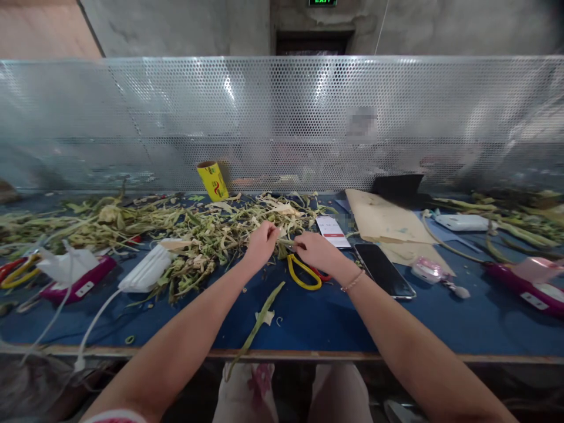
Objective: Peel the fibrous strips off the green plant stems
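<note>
From my end, right hand (309, 249) pinches a green stem (286, 241) between the near and far edges of the surface (328, 320); left hand (263, 239) curled closed, can't tell on what. Probably light, bendy; I'd grip mid-length.

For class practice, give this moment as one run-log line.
Left hand: curled beside plant stalk | Right hand: curled beside same stalk, near yellow-handled scissors | Grip: unclear | Beyond: yellow tube

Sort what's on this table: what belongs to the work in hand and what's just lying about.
Probably belongs: stem between left hand and right hand; plant heap; scissors by right hand.

Seems just lying about: tube; lit phone; dark phone; pink case; brown paper; power strips.
</note>
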{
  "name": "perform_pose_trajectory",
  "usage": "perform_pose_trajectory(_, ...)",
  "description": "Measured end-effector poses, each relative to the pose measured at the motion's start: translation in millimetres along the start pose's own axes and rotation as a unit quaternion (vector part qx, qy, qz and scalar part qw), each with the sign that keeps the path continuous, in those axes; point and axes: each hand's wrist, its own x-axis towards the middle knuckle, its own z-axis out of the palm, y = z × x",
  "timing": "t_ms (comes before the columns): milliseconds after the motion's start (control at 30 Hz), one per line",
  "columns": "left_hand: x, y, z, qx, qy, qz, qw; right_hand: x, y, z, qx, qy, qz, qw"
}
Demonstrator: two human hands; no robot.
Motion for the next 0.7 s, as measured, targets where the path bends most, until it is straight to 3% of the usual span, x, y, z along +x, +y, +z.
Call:
perform_pose_trajectory(133,10,-9,-11.4,0.008,0.027,-0.016,0.999,-9,-1,2,-0.07,-0.089,0.065,0.991)
perform_pose_trajectory(300,18,-19,-18.8,-0.014,0.036,-0.02,0.999,-7,-10,9,-0.089,-0.109,0.126,0.982)
perform_pose_trajectory(567,19,-22,-22.1,0.05,0.018,0.011,0.999,-11,-8,-3,-0.126,-0.156,0.124,0.972)
perform_pose_trajectory(700,21,-25,-25.6,0.06,0.023,0.0,0.998,-13,2,-16,-0.107,-0.216,0.109,0.964)
